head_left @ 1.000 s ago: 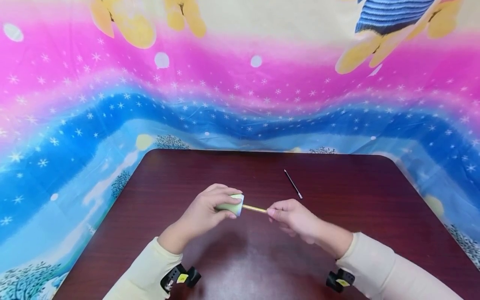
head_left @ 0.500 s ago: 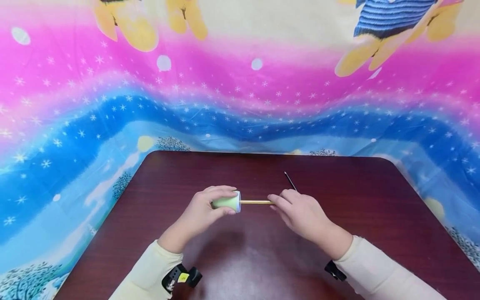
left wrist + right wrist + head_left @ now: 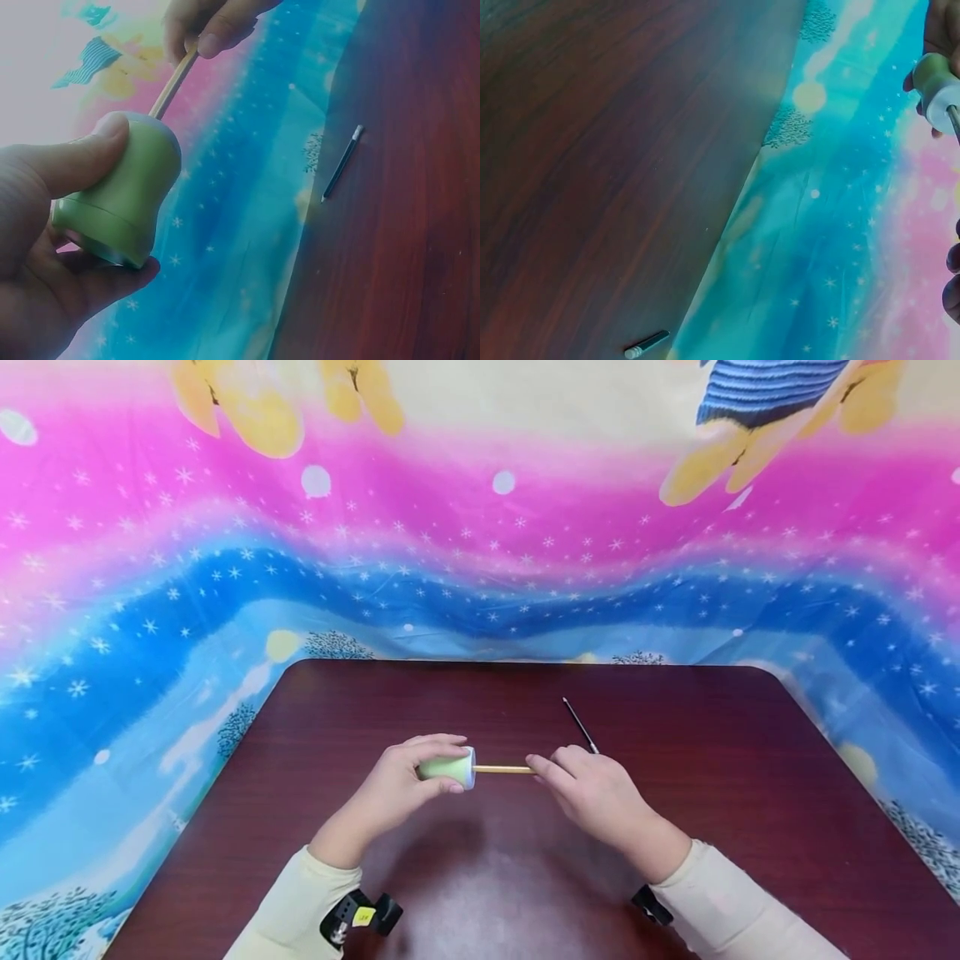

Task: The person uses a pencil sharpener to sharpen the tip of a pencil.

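A green pencil sharpener [image 3: 447, 767] with a pale end lies sideways in my left hand [image 3: 378, 797], gripped between thumb and fingers above the table. From its pale end sticks a yellow pencil [image 3: 501, 769], whose tip is hidden inside. My right hand [image 3: 603, 793] pinches the pencil's other end, with its back turned up in the head view. In the left wrist view, the thumb [image 3: 79, 157] presses the sharpener's side near the pale end. Only some fingertips [image 3: 952, 296] of the right hand show in the right wrist view, at its edge.
A dark pencil [image 3: 580, 724] with a white end lies on the red-brown table [image 3: 712, 760] just beyond the right hand. Behind the table hangs a colourful printed cloth [image 3: 450, 552]. Black wrist cameras sit at both sleeves.
My right hand has rolled over on the pencil, from thumb showing to back upward. Sharpener and pencil have gone from slanted to nearly level; the left hand keeps its grip.
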Available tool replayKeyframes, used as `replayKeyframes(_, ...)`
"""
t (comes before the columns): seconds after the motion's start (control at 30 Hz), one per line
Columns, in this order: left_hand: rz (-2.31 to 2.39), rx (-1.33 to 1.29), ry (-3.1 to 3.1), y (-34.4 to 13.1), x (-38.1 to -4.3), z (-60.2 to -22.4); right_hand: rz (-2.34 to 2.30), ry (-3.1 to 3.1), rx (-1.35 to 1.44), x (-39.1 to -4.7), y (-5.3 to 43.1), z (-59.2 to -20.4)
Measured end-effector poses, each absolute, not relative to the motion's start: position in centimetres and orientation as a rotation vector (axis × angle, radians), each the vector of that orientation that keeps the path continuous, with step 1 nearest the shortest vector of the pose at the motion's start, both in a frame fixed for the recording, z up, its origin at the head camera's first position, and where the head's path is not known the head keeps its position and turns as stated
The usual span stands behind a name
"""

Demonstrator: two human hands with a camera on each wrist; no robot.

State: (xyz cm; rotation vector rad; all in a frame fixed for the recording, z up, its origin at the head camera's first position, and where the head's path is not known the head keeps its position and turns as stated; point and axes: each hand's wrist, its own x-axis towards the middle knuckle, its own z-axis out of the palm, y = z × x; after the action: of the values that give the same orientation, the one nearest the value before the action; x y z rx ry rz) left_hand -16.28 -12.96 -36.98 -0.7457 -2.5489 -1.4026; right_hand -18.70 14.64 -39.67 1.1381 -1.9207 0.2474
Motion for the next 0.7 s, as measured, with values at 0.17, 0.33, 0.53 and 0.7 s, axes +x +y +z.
replayKeyframes(0.17, -1.462, -0.747, -2.537, -12.9, -16.2, -37.4, 0.264, -1.922, 1.088, -18.4, 14.4, -40.0)
replayKeyframes(0.33, -1.494, -0.766, -2.517, -12.8, -16.2, -37.6, 0.329, -1.989, 0.992, -17.6, 14.4, -40.4)
replayKeyframes(0.53, -1.480, -0.792, -2.551, -12.7, -16.3, -37.5, 0.369, -1.987, 0.956, -17.0, 14.2, -41.3)
replayKeyframes(0.7, -1.480, -0.843, -2.547, -12.6, -16.4, -37.6, 0.305, -1.915, 0.980, -16.9, 14.0, -41.9)
